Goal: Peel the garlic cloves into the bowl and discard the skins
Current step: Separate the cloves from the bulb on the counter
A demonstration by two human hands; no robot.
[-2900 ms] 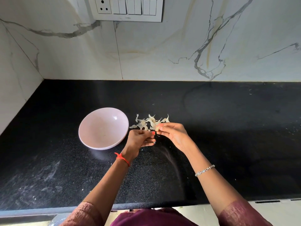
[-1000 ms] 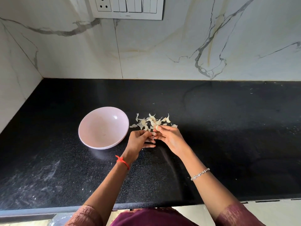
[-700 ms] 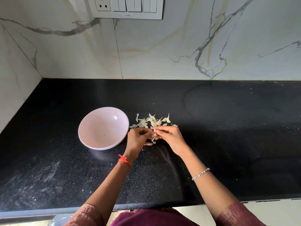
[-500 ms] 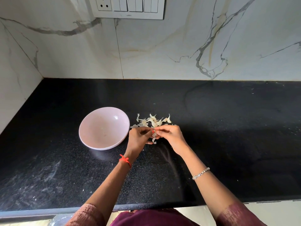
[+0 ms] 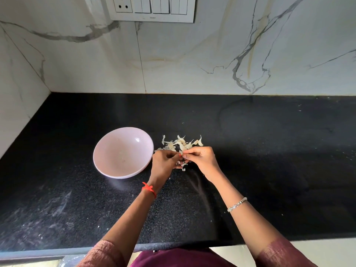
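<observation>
— Item: legible text, labels, brands, numbers, signs?
— None can be read. Nearest candidate: white switch plate on the marble wall, with one small dark mark near its lower edge. It may be a maker's name, but it is too small to make out.
— And the bowl?
— Pale pink; no lettering on the inside or rim as far as they show.
</observation>
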